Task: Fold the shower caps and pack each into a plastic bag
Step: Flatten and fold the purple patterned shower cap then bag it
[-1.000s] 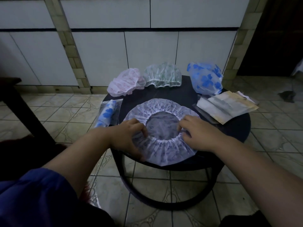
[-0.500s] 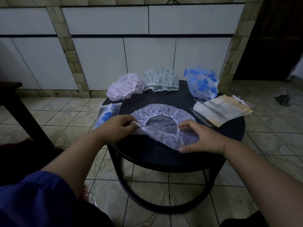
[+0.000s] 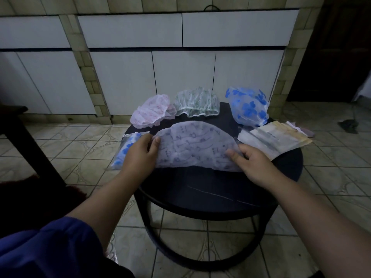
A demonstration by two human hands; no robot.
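A pale purple shower cap [image 3: 195, 146] lies folded into a half circle on the round black table [image 3: 210, 189], its straight edge toward me. My left hand [image 3: 140, 155] pinches the cap's left corner between thumb and fingers. My right hand [image 3: 252, 161] pinches its right corner. At the table's far edge sit a pink cap [image 3: 152, 111], a green-patterned clear cap [image 3: 196, 102] and a blue-flowered cap [image 3: 248, 106]. A stack of flat plastic bags [image 3: 275, 140] lies at the right. A bagged blue-flowered cap [image 3: 125, 151] lies at the table's left edge, partly behind my left hand.
The table's near half is bare dark surface. White cabinet doors [image 3: 124, 81] stand behind the table. A dark furniture leg [image 3: 30, 145] stands at the left. A small dark rag [image 3: 348, 125] lies on the tiled floor at the right.
The cap lay open with its elastic ring up; both hands lifted its near edge and carried it to the far side, folding the cap in half.
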